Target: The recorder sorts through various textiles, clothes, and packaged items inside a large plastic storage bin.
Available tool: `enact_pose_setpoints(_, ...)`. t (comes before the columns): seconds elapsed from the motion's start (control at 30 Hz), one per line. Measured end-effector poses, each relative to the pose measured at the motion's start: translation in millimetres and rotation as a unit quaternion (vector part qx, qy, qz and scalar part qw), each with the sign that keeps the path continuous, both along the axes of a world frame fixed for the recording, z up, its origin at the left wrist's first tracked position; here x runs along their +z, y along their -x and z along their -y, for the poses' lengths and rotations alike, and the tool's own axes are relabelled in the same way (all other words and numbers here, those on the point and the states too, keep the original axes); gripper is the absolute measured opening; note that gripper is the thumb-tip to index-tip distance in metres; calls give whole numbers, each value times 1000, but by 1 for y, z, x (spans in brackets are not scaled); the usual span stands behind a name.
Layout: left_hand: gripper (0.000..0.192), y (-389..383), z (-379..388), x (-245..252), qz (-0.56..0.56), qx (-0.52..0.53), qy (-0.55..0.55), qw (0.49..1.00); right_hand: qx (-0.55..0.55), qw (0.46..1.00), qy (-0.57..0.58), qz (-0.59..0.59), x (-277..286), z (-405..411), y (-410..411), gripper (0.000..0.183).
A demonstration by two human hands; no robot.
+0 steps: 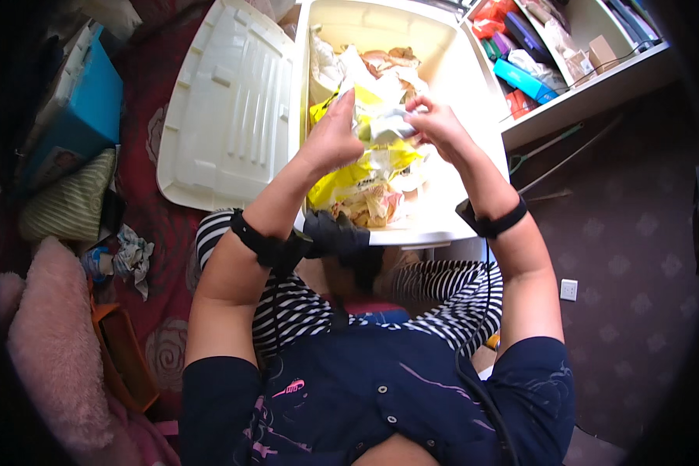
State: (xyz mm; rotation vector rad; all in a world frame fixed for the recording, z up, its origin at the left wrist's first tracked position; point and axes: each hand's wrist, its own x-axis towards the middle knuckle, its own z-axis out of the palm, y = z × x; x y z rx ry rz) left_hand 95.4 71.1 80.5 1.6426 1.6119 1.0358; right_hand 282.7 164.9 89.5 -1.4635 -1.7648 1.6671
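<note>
Both my hands are above a large white plastic storage bin (428, 236) that stands in front of my knees. My right hand (437, 122) has its fingers curled on a pale, crumpled plastic bag (389, 127). Just left of that bag is my left hand (336, 137), seen edge-on with its fingers stretched out and no object visibly gripped. Its inner side is hidden. Under my hands, yellow plastic bags (338, 185) lie in the bin. Crumpled tan and pinkish bags (378, 207) fill the near end, and brownish ones (393, 61) lie towards the far end.
The bin's white lid (233, 116) leans at its left side. White shelves (588, 87) with boxes and bags stand at the upper right. On the left are a blue box (90, 99), a green striped cushion (73, 198), an orange container (122, 355) and pink plush (58, 349). A cable (489, 402) runs along my right arm.
</note>
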Motion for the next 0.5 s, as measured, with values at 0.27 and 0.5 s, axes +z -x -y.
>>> enact_pose_setpoints(0.27,78,11,-12,0,65,87,-81,991,287,883,-289,231,-69,4,65,25)
enact_pose_setpoints(0.5,59,34,-19,7,353,186,-94,912,282,932,-188,131,53,56,32,20)
